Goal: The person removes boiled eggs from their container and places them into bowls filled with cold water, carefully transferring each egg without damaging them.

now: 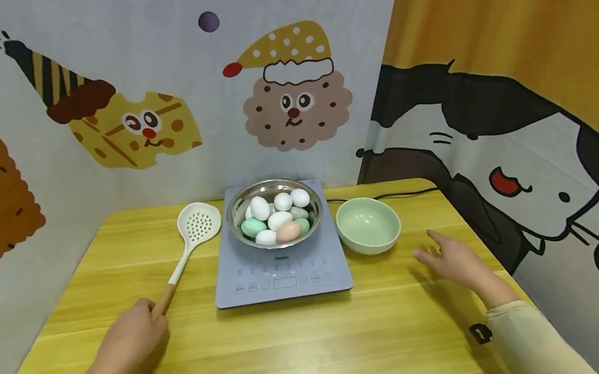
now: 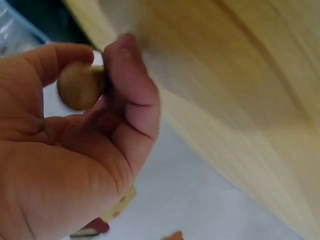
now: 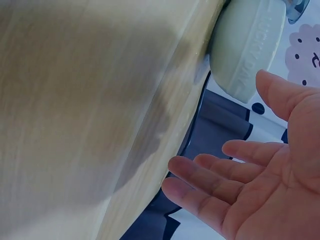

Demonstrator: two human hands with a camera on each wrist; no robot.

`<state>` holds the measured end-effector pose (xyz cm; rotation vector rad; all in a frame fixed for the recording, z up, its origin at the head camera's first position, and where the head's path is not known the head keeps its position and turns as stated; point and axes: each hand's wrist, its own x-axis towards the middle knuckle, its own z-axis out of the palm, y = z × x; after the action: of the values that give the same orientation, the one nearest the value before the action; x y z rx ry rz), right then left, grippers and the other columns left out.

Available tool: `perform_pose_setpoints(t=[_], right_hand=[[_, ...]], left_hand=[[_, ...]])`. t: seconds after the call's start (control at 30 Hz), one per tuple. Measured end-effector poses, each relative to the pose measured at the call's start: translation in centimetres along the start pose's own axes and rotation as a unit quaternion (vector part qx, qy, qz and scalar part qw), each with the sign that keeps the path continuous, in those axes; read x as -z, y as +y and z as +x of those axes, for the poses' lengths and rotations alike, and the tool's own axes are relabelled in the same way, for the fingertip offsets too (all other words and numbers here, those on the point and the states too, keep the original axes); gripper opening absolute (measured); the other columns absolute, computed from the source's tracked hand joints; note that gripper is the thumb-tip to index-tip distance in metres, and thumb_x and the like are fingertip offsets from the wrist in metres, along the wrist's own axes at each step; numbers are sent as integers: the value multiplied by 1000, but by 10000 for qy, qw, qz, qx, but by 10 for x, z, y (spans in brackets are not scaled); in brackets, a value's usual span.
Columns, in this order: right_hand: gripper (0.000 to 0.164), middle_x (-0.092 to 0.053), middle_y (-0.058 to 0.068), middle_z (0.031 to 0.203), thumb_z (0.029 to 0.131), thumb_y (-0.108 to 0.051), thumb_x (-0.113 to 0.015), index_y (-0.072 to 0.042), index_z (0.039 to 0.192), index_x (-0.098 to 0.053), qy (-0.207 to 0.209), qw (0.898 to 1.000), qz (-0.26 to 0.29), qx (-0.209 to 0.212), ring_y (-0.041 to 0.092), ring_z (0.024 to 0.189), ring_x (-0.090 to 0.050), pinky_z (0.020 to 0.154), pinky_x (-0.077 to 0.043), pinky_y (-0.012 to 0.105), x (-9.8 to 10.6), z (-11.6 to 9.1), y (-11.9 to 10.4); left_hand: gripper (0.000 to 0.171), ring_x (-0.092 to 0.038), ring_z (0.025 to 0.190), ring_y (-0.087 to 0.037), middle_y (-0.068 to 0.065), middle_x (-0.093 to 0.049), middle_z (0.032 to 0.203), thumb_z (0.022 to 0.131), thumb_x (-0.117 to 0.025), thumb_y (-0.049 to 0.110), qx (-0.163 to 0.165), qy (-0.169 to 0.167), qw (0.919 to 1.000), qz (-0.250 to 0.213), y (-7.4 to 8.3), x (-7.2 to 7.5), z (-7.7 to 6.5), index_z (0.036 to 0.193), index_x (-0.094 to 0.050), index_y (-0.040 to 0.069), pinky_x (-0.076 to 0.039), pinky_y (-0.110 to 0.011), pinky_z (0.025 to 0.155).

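My left hand (image 1: pixel 131 340) grips the wooden handle (image 1: pixel 163 301) of a white skimmer (image 1: pixel 199 223) at the left of the table. Its perforated head lies toward the back, beside the cooktop. In the left wrist view, the fingers curl round the handle's round end (image 2: pixel 80 86). My right hand (image 1: pixel 458 263) is held with fingers spread, to the right of a pale green bowl (image 1: pixel 368 226) and apart from it. A steel basin (image 1: pixel 272 185) full of white, green and brownish eggs (image 1: pixel 280 220) stands on the grey induction cooktop (image 1: pixel 282 280).
The wooden table (image 1: pixel 284 353) ends at a curtain (image 1: pixel 167 182) printed with cartoon figures, which hangs behind it and along the right side. A black cable (image 1: pixel 407 193) runs along the table's back edge behind the bowl.
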<state>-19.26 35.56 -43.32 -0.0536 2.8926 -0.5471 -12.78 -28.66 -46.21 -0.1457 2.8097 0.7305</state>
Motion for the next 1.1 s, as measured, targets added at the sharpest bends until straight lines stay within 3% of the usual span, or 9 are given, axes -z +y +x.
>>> perform_pose_setpoints(t=[0.2,0.33,0.43,0.6,0.67,0.73,0.83,0.9,1.1], right_hand=[[99,-46,42,156,106,-64,-55,9,165,-24,-20,9999,134,-37,58,133,-58,100,-57,68,0,0,2],[101,-39,39,162,105,-67,-53,8,165,-25,-12,9996,290,-54,56,135,-58,101,-58,65,-4,1,4],[98,-39,36,163,105,-67,-53,6,165,-28,44,9988,485,13,53,137,-58,102,-59,64,-8,3,2],[87,-47,35,159,108,-59,-55,4,164,-33,156,9950,960,235,53,135,-60,105,-59,62,-12,4,-10],[85,-49,34,158,109,-57,-56,4,164,-35,110,9933,1125,236,53,136,-60,107,-57,63,-14,3,-15],[86,-50,33,158,108,-57,-56,4,164,-35,45,9913,1295,220,53,137,-58,110,-56,63,-16,2,-19],[86,-51,32,158,108,-58,-56,4,164,-35,-25,9892,1452,182,52,140,-57,113,-54,63,-18,1,-23],[86,-51,32,158,108,-58,-56,4,164,-35,-31,9885,1499,188,51,140,-57,113,-54,63,-18,-1,-25],[85,-51,32,158,108,-56,-57,5,163,-34,-81,9880,1541,120,51,140,-57,110,-56,61,-18,-6,-23]], left_hand=[[63,-66,62,-17,-13,-76,89,111,-54,38,303,855,9901,-1073,-13,15,-8,148,-49,-11,-53,-33,48],[74,-75,71,-8,10,-77,89,106,-61,53,829,1343,9473,-2789,-15,21,-12,153,-51,-2,-64,-28,60],[58,-74,74,-6,17,-71,89,101,-72,46,1125,1705,8517,-4825,-7,23,-8,143,-62,7,-66,-24,66],[28,-64,72,-14,1,-63,85,94,-82,32,1270,2501,6088,-7421,17,25,7,111,-70,14,-60,-24,61],[29,-56,73,-16,0,-60,94,96,-79,33,1297,2753,5499,-7778,26,25,14,113,-69,13,-55,-25,58],[30,-49,76,-17,1,-55,108,98,-75,36,1292,2913,5128,-7971,34,25,22,120,-68,16,-50,-26,58],[37,-45,79,-17,3,-46,123,101,-68,41,1272,3022,4908,-8072,45,25,34,131,-63,19,-48,-25,59],[37,-46,81,-15,3,-47,121,102,-67,41,1314,3019,5013,-8002,50,24,41,131,-59,19,-50,-23,61],[35,-59,75,-8,3,-59,105,102,-67,46,1625,2762,6404,-6980,47,16,50,124,-59,20,-56,-16,64]])
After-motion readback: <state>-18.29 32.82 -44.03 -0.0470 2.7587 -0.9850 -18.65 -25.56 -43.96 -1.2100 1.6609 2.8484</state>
